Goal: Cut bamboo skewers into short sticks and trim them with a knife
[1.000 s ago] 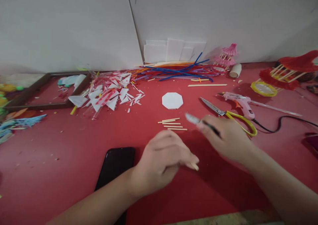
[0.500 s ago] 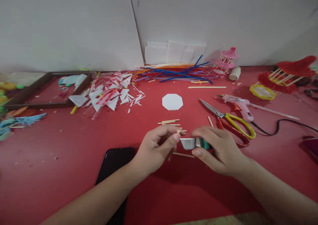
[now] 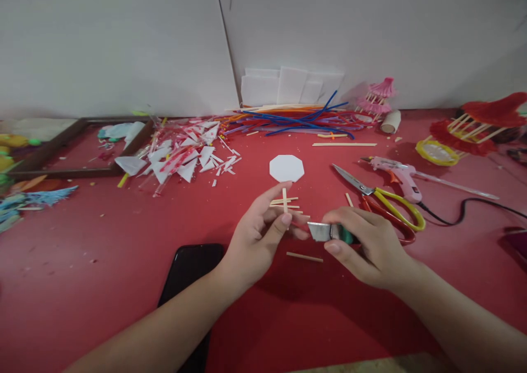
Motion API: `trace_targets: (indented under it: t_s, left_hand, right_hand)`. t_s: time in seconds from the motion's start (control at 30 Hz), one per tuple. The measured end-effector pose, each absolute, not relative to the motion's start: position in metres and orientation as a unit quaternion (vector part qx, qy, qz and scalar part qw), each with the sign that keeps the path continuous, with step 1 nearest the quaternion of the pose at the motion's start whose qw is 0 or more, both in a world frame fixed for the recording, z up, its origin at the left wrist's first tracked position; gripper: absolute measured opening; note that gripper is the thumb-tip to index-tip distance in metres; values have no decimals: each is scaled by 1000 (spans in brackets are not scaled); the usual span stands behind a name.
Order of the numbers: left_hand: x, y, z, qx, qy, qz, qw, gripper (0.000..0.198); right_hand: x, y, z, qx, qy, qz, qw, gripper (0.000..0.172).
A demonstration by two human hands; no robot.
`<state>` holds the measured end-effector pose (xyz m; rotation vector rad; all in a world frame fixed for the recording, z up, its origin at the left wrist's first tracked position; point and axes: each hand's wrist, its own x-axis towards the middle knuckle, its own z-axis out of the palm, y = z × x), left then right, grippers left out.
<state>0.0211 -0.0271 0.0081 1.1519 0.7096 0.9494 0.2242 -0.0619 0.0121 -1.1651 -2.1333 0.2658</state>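
Note:
Between thumb and fingers, my left hand (image 3: 259, 233) pinches a short wooden stick (image 3: 285, 200) that stands nearly upright. My right hand (image 3: 364, 246) is closed around the green handle of a utility knife (image 3: 321, 231), its wide blade pointing left and apart from the stick. Behind my left fingers lie several cut wooden sticks (image 3: 290, 206), partly hidden. One more loose stick (image 3: 304, 257) rests on the red table just below the hands. Beyond them lies a white octagonal piece (image 3: 287, 168).
Scissors (image 3: 379, 194) and a pink glue gun (image 3: 397, 175) lie at right. Pipe cleaners (image 3: 288, 120) line the wall. White scraps (image 3: 185, 153) and a dark frame (image 3: 78, 172) are at left; a phone (image 3: 189, 274) lies by my left forearm. Red and pink models (image 3: 473, 123) stand far right.
My left fingers have turned the stick so that more of its length shows upright. The knife in my right hand has moved slightly right and up, away from the left hand.

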Motion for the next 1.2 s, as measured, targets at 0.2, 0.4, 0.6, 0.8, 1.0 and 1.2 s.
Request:
trace_targets:
  t_s: [0.2, 0.4, 0.6, 0.8, 1.0, 1.2]
  left_hand:
    - [18, -32, 0, 637, 355, 396, 558, 24]
    - [18, -32, 0, 677, 362, 372, 522, 15]
    - [22, -31, 2, 670, 356, 390, 521, 23]
    - [23, -31, 5, 664, 352, 394, 529, 34]
    - [22, -32, 6, 672, 358, 385, 521, 31]
    - [21, -32, 7, 698, 359, 381, 489, 27]
  right_hand:
    - [223, -60, 8, -456, -826, 109, 313, 22]
    - [221, -62, 6, -460, -830, 124, 290, 25]
    - [218, -64, 5, -464, -841, 115, 255, 30]
    - [218, -64, 6, -468, -839, 118, 251, 30]
    - [217, -65, 6, -470, -839, 123, 244, 30]
    - [218, -65, 6, -474, -836, 138, 239, 29]
